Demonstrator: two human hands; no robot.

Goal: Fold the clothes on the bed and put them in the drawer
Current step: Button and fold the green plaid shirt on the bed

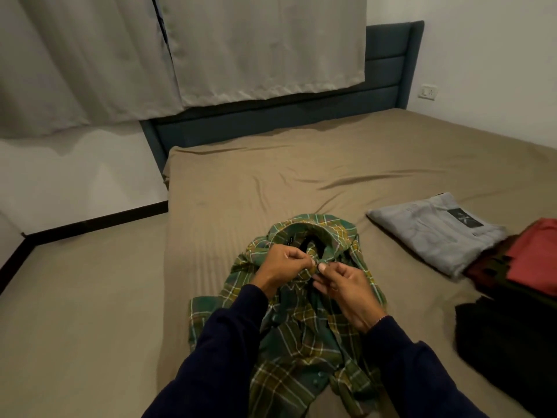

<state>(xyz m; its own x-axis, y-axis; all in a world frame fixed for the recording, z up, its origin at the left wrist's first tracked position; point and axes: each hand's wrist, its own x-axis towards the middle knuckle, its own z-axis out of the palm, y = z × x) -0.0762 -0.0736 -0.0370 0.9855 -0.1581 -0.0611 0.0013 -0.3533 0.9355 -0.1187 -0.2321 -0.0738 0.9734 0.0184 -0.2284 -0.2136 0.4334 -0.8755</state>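
A green and yellow plaid shirt (301,333) lies crumpled on the tan bed (271,182), collar away from me. My left hand (281,267) pinches the shirt's front edge just below the collar. My right hand (343,285) pinches the opposite front edge beside it, fingertips of both hands almost meeting at the top button area. Both arms wear dark blue sleeves.
A folded grey garment (437,230) lies on the bed to the right. Beyond it are a red garment (536,251) on dark clothes and a black garment (506,342) at the right edge. A dark blue headboard (385,70) and curtains (90,55) stand behind.
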